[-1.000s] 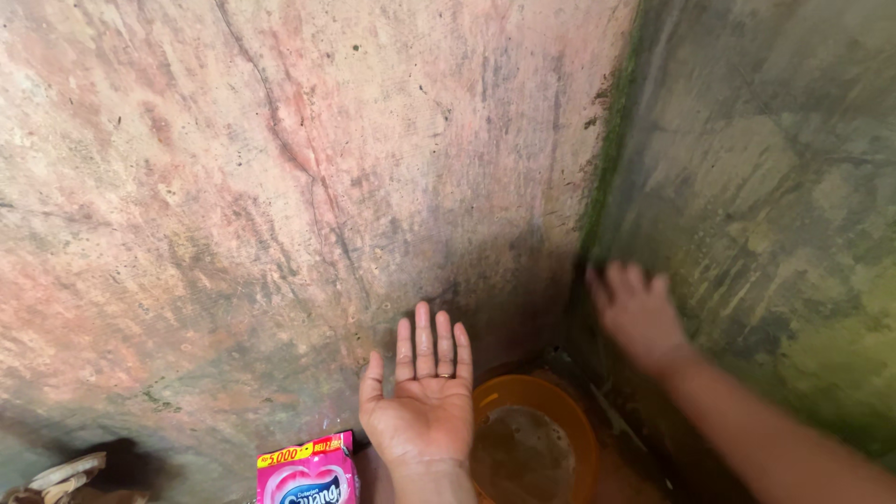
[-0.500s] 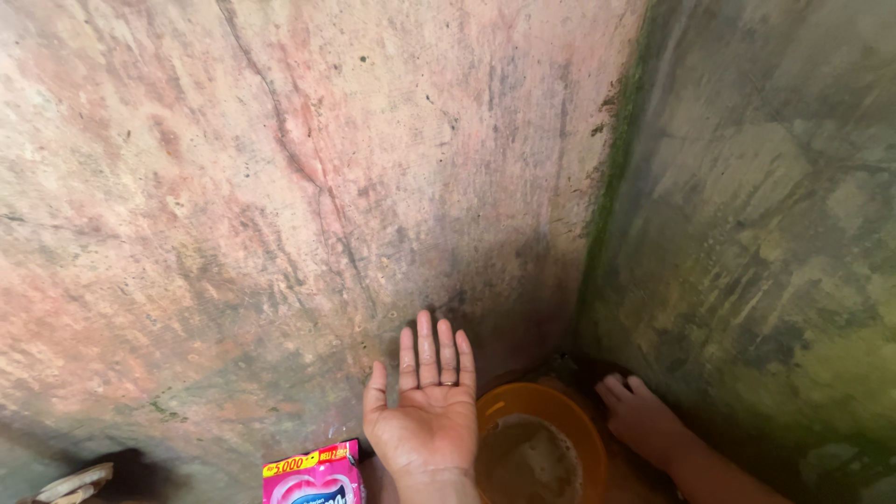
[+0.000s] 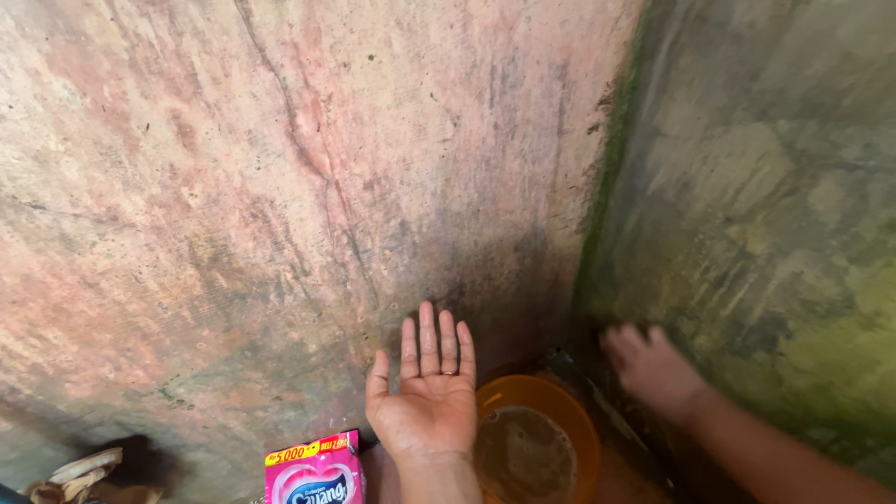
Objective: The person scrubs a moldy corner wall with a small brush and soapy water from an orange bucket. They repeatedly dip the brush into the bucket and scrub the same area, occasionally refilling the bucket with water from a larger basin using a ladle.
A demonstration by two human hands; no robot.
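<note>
**Hand rubbing the green wall by the bowl**

The pink wall [image 3: 280,187] rises behind the bowl [image 3: 579,425], and the green wall [image 3: 765,205] stands to the bowl's right. The bowl is orange, with brown water in it. A pink packet [image 3: 313,471] lies left of the bowl.

To rub well, I think the flat fingers should press low, in the mossy corner.

The right hand [image 3: 653,366] is blurry, flat against the green wall just past the bowl, holding nothing. The left hand [image 3: 425,392] is wide open, palm up, beside the bowl's left rim, empty.
</note>
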